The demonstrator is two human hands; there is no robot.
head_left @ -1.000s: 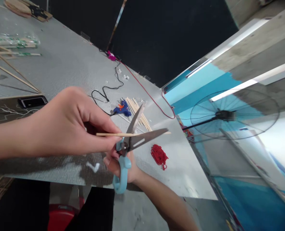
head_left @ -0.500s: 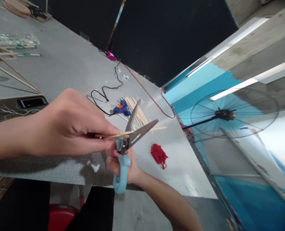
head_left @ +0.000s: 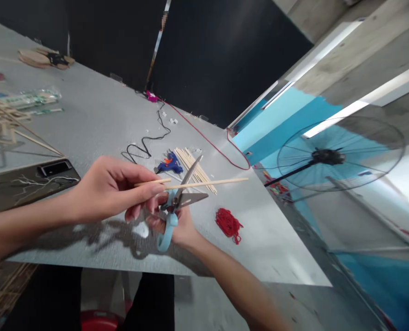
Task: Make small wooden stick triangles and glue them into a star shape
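My left hand point(head_left: 121, 188) is closed, pinching thin wooden sticks between thumb and fingers. A long stick point(head_left: 225, 181) extends from this pinch to the right, passing between parted scissor blades. Just above it, a shorter stick point(head_left: 164, 180) ends near the fingertips. My right hand point(head_left: 180, 225) is wrapped around the light blue handles of the scissors point(head_left: 169, 230), partly hidden behind them. Whether the blades touch the long stick, I cannot tell. Behind the scissors lie a blue glue gun point(head_left: 170, 164) and a bundle of sticks point(head_left: 199, 170).
Red yarn point(head_left: 228, 224) lies right of the scissors on the grey table point(head_left: 276, 248). A phone point(head_left: 55, 168) rests on a dark board at left, near more sticks point(head_left: 4, 115). Black cord point(head_left: 147, 142) and a red cable point(head_left: 197, 133) cross the back. A wire fan guard point(head_left: 328, 156) stands at right.
My left hand has drawn slightly left and down, its fingers loosening into a lighter pinch. More of the long stick shows beyond the blades. The scissors have shifted slightly left, and the view has tilted.
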